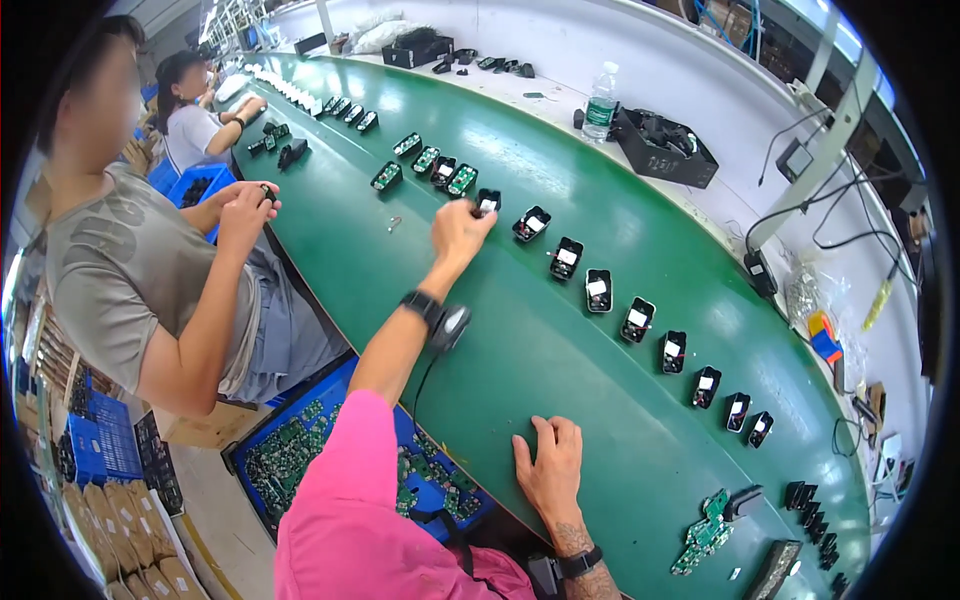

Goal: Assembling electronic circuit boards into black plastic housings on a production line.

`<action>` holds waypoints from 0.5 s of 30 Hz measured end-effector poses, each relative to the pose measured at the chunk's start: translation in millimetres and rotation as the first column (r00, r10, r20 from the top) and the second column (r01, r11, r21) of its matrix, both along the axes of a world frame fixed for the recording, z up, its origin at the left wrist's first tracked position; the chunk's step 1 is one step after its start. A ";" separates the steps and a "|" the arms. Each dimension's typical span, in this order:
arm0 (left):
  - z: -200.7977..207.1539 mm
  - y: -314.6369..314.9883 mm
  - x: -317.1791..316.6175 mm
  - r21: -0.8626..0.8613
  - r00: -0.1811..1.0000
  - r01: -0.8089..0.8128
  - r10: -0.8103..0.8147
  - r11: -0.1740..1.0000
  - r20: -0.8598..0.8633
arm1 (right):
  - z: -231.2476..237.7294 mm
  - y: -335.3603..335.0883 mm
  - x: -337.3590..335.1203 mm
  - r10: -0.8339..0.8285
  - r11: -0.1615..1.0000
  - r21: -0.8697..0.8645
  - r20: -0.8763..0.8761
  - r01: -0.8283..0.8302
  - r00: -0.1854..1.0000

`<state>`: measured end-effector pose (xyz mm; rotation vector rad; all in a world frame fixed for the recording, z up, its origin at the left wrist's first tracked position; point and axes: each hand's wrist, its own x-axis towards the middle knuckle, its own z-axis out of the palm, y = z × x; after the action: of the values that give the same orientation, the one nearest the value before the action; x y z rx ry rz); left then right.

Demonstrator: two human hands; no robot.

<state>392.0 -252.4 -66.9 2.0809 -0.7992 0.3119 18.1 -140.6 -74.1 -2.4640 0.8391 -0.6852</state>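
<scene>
My left hand (460, 236) reaches far out over the green bench, its fingers closed at the near side of a small black plastic housing (489, 200). That housing stands in a long row of similar open black housings with white pieces inside, such as one (566, 257) just to the right. Flat on the bench near its front edge lies my right hand (555, 468), fingers stretched and holding nothing. A black wristband with a round grey device (450, 327) and a cable is on my left wrist.
Housings with green circuit boards (386, 177) stand beyond my left hand. Loose green boards (705, 532) lie at right. A blue tray of boards (300, 450) is below the bench edge. A co-worker (150, 270) works at left; a water bottle (600, 104) and black box (665, 150) stand behind.
</scene>
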 end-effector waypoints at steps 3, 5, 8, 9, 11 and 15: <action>9.2 61.7 -85.4 -0.013 0.987 0.142 -0.140 0.990 0.081 | -1.1 -1.3 -3.9 -0.021 0.999 0.029 0.065 0.019 0.998; 12.8 109.8 -167.5 0.020 0.950 0.313 -0.313 0.950 0.007 | -8.7 -3.4 -12.8 -0.032 0.999 0.045 0.113 0.027 0.993; 6.0 155.6 -257.2 0.053 0.895 0.439 -0.431 0.897 -0.116 | -12.0 -3.4 -33.0 -0.074 0.993 0.108 0.236 0.050 0.969; 1.7 164.2 -280.2 0.047 0.898 0.430 -0.422 0.901 -0.123 | -12.6 -3.9 -43.3 -0.076 0.988 0.149 0.292 0.033 0.954; 1.9 182.7 -312.0 0.030 0.876 0.456 -0.443 0.889 -0.188 | 0.3 10.2 -75.9 -0.112 0.986 0.151 0.325 0.066 0.939; -7.5 191.4 -357.5 0.128 0.868 0.494 -0.480 0.860 -0.126 | 14.7 18.2 -170.3 -0.286 0.956 0.130 0.232 0.261 0.930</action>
<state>34.4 -61.1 -74.4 1.9309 -1.2932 -0.1291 -152.2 -122.4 -59.4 -2.1372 1.0982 -1.0040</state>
